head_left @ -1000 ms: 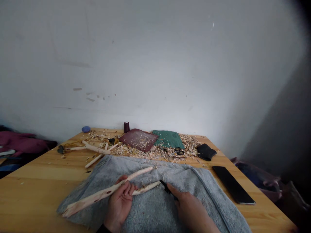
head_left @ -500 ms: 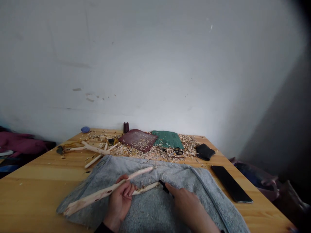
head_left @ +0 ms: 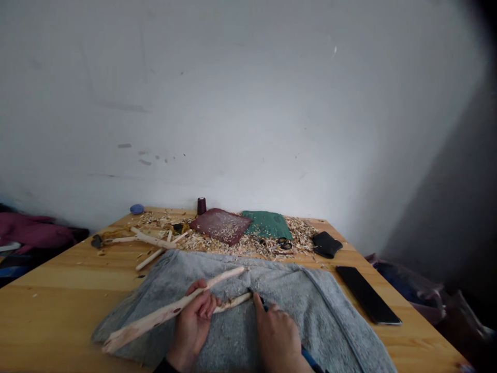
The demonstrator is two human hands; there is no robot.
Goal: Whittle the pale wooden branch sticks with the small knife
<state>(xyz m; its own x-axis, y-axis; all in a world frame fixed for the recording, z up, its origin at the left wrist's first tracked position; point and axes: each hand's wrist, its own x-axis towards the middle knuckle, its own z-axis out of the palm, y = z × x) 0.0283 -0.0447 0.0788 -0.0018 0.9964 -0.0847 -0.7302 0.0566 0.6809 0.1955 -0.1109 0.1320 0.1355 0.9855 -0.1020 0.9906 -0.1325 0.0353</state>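
Observation:
My left hand (head_left: 195,314) is closed around a peeled, forked branch (head_left: 145,325), near where it splits. The thick end points to the lower left, and two thinner prongs reach to the right. My right hand (head_left: 277,331) grips a knife (head_left: 265,306), with blue showing at its handle. Its dark tip meets the end of the lower prong, where my index finger also rests. Most of the knife is hidden by my hand. Beneath both hands a grey cloth (head_left: 233,347) is spread.
Wood shavings (head_left: 248,250) cover the table's (head_left: 58,300) far side, around maroon (head_left: 221,224) and green cloths (head_left: 267,224). Other peeled branches (head_left: 155,241) lie at left. A thread spool (head_left: 201,205) stands by the wall. To the right are a phone (head_left: 367,294) and a black pouch-like item (head_left: 326,244).
My right hand has shifted left and turned, bringing the knife and index finger onto the lower prong's end. My left hand and the branch have barely moved.

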